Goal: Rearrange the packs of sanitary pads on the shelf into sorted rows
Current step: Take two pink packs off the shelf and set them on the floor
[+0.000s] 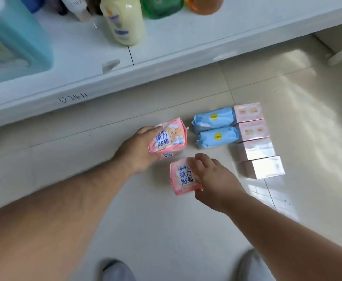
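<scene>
while the left hand (pixel 140 148) grips a pink pack (pixel 168 135) by its near edge, fingers curled under it and thumb over the top, that pack sits tilted on top of another pink pack (pixel 171 155), of which only a sliver shows just beneath. the hold looks meant to lift or slide the upper pack into line. the right hand (pixel 212 177) lies with relaxed, fairly straight fingers over the right half of a third pink pack (pixel 183 178), which rests flat on the floor (pixel 166 220) just nearer the person than the left hand; it seems to be steadying or nudging the pack rather than clasping it, though the thumb is hidden, so a pinch cannot be ruled out.

beyond the right hand, two blue packs (pixel 215 128) lie side by side, touching, and further to the right of them four pink boxes (pixel 255 138) stand in a column, each against the next. these look already sorted by kind, which would explain why both hands are busy only with the pink packs: they appear to be the last row to form, to the left of the blue ones.

all the packs are on the floor, not on the white shelf (pixel 166 57) that lies beyond both hands and carries a yellow bottle (pixel 123 19), a blue jug (pixel 14 43) and other bottles. two shoes show at the lower edge.
</scene>
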Available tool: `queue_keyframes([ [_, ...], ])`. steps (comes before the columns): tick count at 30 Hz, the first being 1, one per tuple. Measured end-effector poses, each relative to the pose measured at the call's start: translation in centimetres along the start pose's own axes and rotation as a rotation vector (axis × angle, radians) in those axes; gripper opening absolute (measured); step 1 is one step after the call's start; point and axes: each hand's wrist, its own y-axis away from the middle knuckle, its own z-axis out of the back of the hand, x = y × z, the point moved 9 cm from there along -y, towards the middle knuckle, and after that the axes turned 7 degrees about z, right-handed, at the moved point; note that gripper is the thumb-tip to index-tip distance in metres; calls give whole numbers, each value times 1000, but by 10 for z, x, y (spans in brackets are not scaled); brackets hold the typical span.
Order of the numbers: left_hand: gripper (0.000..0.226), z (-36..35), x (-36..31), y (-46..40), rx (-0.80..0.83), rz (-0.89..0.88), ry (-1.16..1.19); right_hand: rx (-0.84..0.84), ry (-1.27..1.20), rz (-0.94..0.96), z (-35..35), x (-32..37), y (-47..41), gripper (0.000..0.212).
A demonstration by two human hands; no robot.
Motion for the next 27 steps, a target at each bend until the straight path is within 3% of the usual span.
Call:
queue_keyframes([
  [8, 87, -31, 15, -48, 13, 20, 71, -1, 22, -26, -37, -15, -32, 79],
  [14, 76, -50, 12, -55, 113, 46, 133, -82, 248, -12, -39, -11, -36, 78],
  [18, 61, -46, 5, -55, 79, 5, 81, -126, 333, -17, -30, -5, -39, 74],
  [27, 63, -36, -1, -40, 47, 24, 26, -83, 350, -60, -24, 0, -27, 83],
])
